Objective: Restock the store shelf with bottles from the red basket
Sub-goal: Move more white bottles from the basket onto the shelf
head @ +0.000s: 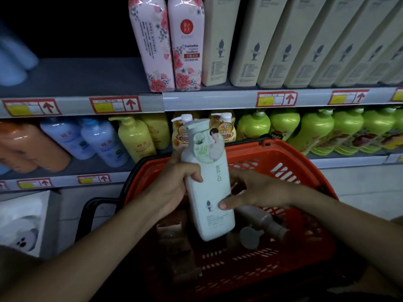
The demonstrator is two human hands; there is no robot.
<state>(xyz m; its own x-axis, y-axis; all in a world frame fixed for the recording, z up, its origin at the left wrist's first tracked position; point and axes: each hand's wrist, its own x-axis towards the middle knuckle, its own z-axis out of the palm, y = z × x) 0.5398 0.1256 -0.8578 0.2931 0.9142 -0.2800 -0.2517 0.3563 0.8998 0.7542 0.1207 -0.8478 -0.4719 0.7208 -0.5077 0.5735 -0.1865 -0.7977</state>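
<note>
A tall pale-green bottle (207, 184) stands nearly upright above the red basket (283, 162), held between both hands. My left hand (174, 188) wraps its left side at mid-height. My right hand (250, 188) grips its right side, thumb on the lower front. Inside the basket a brownish bottle (261, 221) lies on its side with a round cap (249, 237) beside it; further brown bottles sit in the dark left part. The upper shelf (82, 83) has a bare stretch left of two pink floral bottles (168, 44).
Cream bottles (272, 44) fill the upper shelf to the right. The lower shelf holds orange, pale-blue, yellow and green pump bottles (316, 131). Price strips with red arrows (115, 104) line the shelf edges. A white box (21, 223) sits low at left.
</note>
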